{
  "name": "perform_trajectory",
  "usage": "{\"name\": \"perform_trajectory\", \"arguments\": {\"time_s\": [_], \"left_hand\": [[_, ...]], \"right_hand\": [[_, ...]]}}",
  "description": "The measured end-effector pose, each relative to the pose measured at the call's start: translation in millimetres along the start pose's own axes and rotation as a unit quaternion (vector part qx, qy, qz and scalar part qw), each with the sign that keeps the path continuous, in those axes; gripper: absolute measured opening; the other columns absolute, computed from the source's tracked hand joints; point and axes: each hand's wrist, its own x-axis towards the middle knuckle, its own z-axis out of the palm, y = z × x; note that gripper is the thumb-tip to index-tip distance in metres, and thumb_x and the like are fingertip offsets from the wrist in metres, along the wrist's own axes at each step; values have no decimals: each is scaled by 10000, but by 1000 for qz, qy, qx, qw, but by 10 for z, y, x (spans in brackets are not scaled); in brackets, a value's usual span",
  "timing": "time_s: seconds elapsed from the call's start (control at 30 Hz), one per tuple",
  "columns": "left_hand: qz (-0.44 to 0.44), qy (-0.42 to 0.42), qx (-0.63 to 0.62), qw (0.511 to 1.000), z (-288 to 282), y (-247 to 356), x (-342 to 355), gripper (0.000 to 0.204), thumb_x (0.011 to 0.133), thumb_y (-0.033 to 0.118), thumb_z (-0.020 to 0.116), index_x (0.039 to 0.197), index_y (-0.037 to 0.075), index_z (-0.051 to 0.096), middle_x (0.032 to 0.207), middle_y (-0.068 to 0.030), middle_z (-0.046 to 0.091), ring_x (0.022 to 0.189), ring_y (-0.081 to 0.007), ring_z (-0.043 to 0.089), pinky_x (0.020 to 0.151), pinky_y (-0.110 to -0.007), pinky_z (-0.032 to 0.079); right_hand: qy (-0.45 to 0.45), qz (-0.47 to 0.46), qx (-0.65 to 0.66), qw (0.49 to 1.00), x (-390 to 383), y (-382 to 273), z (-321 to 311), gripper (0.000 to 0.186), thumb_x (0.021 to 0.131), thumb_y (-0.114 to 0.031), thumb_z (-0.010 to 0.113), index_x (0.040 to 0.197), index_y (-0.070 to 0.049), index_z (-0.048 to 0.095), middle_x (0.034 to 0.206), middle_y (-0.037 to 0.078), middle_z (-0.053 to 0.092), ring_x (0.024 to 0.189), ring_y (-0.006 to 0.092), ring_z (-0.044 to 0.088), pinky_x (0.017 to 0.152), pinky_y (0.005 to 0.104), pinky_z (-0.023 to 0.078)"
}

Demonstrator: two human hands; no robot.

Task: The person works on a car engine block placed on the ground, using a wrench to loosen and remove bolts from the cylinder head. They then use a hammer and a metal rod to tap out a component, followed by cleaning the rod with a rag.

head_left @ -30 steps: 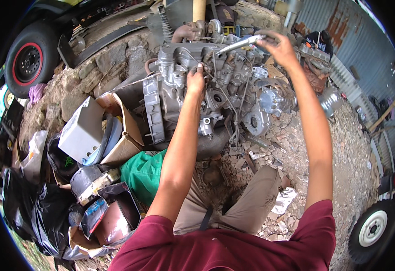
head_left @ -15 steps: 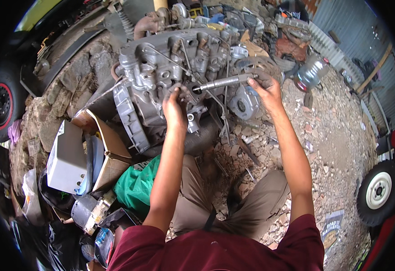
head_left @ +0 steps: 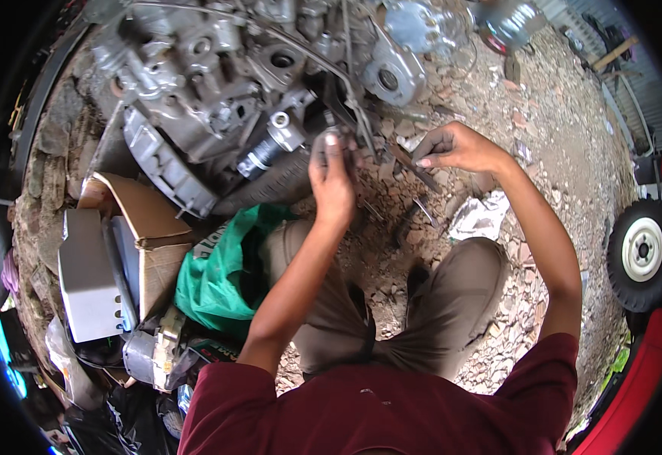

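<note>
My left hand (head_left: 332, 178) is closed, thumb uppermost, just in front of the grey metal engine (head_left: 217, 102). A short, narrow metal end (head_left: 329, 118) shows past its fingertips. The rest of that piece is hidden, so I cannot tell its kind. Out to the right, over the rubble, my right hand (head_left: 463, 148) has its fingers curled and thumb pressed in. Whatever they hold, if anything, is too small to name. Beside my left hand, a silvery cylindrical fitting (head_left: 269, 148) sticks out of the engine's near side. A round-holed metal cover (head_left: 395, 76) stands at the engine's right.
Stony rubble (head_left: 528, 189) covers the ground, with a crumpled silvery sheet (head_left: 480, 215) near my right knee. Left of my legs lie a green bag (head_left: 221, 277) and an open cardboard box (head_left: 165, 258). A large clear bottle (head_left: 511, 26) and a wheel (head_left: 641, 254) are at right.
My view has tipped downward. The long-handled wrench my right hand held by the engine no longer shows plainly. Both hands have come lower and nearer, away from the engine's hole.
</note>
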Motion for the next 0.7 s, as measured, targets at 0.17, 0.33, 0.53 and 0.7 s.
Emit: {"name": "perform_trajectory", "arguments": {"time_s": [0.17,0.33,0.53,0.7], "left_hand": [[-146,-13,85,986,-105,278,-97,350,1022,417,502,1014,68,529,775,8,501,521,-64,385,442,-219,289],[-320,-134,376,859,30,395,-83,392,1013,454,506,1030,70,583,721,43,453,510,-39,341,441,-213,252],[-404,-167,518,735,-313,243,-19,439,973,452,575,1131,44,612,747,12,532,548,-70,447,474,-242,340],[-440,-100,453,769,-990,-431,-13,369,966,337,592,1167,29,572,858,-42,614,641,-135,577,546,-279,494]], "right_hand": [[-100,142,-247,953,21,725,-70,385,850,-416,748,821,-35,703,681,66,651,682,167,611,662,316,469],[-71,63,-262,960,251,2099,248,389,893,-385,697,841,-1,663,726,94,638,676,206,581,646,381,462],[-153,109,-286,940,417,1951,776,441,929,-421,633,886,14,689,911,201,695,914,348,670,850,463,515],[-43,52,-289,955,752,2696,763,342,916,-247,657,1166,-17,615,1162,247,624,1095,362,616,951,463,496]]}}
